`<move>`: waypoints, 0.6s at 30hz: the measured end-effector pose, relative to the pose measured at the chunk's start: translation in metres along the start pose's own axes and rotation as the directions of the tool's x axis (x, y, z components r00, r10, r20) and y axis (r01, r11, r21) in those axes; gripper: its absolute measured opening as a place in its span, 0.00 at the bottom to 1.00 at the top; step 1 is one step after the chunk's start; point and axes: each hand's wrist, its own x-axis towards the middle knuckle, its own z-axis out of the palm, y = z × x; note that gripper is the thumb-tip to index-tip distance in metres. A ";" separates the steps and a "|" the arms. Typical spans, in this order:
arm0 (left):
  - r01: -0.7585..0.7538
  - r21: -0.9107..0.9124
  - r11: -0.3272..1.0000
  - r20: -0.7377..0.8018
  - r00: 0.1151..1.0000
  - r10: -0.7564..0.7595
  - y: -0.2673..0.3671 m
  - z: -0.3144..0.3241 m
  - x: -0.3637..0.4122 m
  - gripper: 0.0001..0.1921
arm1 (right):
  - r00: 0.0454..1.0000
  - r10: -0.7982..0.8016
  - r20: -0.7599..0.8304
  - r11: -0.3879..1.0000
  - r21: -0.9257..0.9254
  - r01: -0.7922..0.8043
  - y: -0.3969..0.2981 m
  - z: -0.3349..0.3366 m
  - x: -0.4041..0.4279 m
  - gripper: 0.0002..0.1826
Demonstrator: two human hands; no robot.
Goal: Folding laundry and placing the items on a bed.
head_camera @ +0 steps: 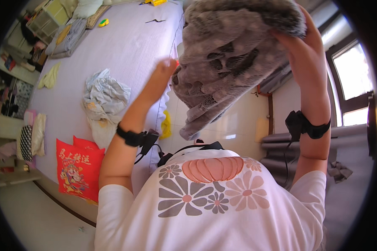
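A grey plush blanket (216, 59) with dark paw-like marks hangs bunched in front of me, above the tiled floor. At its upper right corner my right hand (297, 39) grips the fabric, the fingers partly hidden by its folds. My left hand (166, 68) is raised beside the blanket's left edge and looks blurred. A small patch of red shows near its fingertips. Whether those fingers pinch the fabric or are only near it, I cannot tell.
To the left is a bed with a pale lilac sheet (125, 40). On it lie a crumpled light cloth (105, 91), red printed cushions (78, 169), folded grey bedding (67, 37) and a yellow-green object (103, 23). Grey curtains (279, 157) hang by a window (353, 72) on the right.
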 end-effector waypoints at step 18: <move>0.231 -0.939 0.254 0.235 0.972 -0.014 -0.011 -0.005 -0.021 0.20 | 0.920 0.211 -0.329 0.957 0.261 -0.126 0.049 -0.179 -0.020 0.29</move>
